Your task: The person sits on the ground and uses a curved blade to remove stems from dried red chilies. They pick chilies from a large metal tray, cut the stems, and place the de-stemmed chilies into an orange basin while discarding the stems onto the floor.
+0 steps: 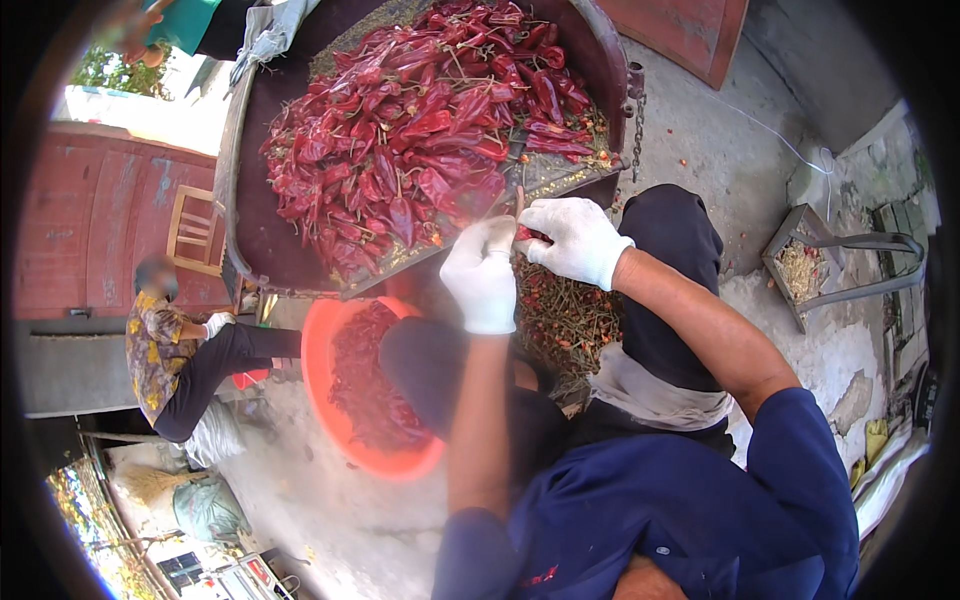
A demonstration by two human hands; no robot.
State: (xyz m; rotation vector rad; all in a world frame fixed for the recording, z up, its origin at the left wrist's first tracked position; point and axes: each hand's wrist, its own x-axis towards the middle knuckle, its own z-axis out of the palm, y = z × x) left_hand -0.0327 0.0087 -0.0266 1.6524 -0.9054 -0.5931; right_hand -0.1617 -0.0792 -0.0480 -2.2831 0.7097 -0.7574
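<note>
My gloved left hand (478, 272) is closed at the pepper's left end, its thumb and finger pinched on something too small to make out. My gloved right hand (572, 240) is curled round a red pepper (532, 236). Both hands nearly touch, just in front of a large dark-red container (252, 240) heaped with dried red peppers (420, 120). Loose stems and scraps (555, 320) lie below my hands, between my legs. An orange-red tub (323, 420) of red peppers stands to the left, partly behind my left leg.
A seated person (165, 360) in a patterned shirt is at the left, beside a wooden chair (190, 230) and red door (90, 220). Another person's arm (180, 25) shows top left. A metal scoop (795, 310) with debris lies at the right. A chain (637, 140) hangs off the container.
</note>
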